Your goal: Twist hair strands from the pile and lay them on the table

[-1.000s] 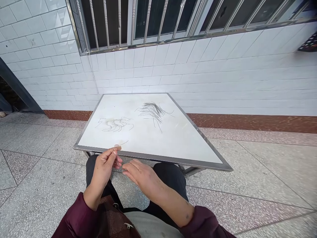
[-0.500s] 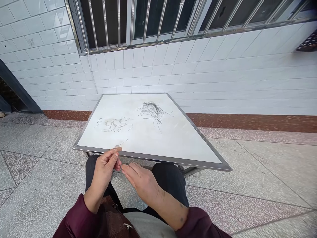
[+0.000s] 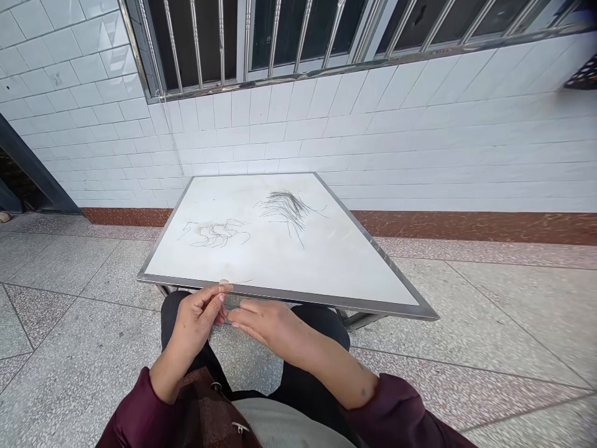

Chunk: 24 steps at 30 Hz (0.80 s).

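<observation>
My left hand [image 3: 194, 318] is pinched at the table's near edge. A thin dark wire-like strand [image 3: 243, 282] sticks out from its fingertips toward the right. Close beside it, my right hand [image 3: 268, 325] is closed, thumb against fingers. Its fingertips almost meet the left ones, and a fine dark line seems to run between the two hands. What exactly sits inside the right fingers is hidden. On the white tabletop [image 3: 345, 261] lie a dense bundle of straight dark strands [image 3: 289, 208] and, further left, a loose group of bent strands [image 3: 218, 234].
A grey metal rim [image 3: 321, 300] borders the table, which stands against a white tiled wall [image 3: 280, 137]. Above are window bars [image 3: 275, 37]. My knees are under the near edge, over a speckled stone floor [image 3: 93, 348].
The strand's free end has swung down and right, lying flatter along the table edge. My right wrist and forearm have turned and shifted right, while the left hand stays nearly in place.
</observation>
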### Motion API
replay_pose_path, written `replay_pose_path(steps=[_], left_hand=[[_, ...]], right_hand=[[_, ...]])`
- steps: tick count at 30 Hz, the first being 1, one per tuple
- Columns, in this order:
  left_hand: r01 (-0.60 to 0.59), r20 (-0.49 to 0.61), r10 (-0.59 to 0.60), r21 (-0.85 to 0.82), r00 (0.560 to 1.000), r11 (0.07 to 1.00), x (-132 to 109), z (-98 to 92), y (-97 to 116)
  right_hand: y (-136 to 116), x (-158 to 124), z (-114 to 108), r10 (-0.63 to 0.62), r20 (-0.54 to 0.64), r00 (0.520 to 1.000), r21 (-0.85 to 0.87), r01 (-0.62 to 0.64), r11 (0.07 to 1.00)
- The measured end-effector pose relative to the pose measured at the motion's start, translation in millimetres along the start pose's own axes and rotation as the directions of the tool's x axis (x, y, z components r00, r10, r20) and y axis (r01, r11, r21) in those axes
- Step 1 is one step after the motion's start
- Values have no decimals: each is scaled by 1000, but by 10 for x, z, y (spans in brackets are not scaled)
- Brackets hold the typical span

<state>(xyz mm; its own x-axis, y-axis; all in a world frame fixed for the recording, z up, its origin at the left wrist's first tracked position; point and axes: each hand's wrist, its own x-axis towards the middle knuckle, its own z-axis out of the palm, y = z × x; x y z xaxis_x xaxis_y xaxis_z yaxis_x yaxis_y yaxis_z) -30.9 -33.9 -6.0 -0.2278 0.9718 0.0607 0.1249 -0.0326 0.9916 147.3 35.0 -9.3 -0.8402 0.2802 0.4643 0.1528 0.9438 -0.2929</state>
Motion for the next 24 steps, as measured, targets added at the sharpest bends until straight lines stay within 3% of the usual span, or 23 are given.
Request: replay_pose_path(steps=[7, 16, 24], left_hand=[[-16, -65, 12, -53, 998, 998, 0, 62, 7], [32, 24, -31, -44, 999, 999, -4, 134, -36], [-3, -66, -4, -114, 998, 993, 33, 172, -56]], right_hand=[[5, -23, 31, 109, -50, 993, -70, -113, 991], [98, 34, -238, 54, 24, 998, -40, -53, 998], [210, 30, -289, 61, -24, 998, 5, -61, 998]])
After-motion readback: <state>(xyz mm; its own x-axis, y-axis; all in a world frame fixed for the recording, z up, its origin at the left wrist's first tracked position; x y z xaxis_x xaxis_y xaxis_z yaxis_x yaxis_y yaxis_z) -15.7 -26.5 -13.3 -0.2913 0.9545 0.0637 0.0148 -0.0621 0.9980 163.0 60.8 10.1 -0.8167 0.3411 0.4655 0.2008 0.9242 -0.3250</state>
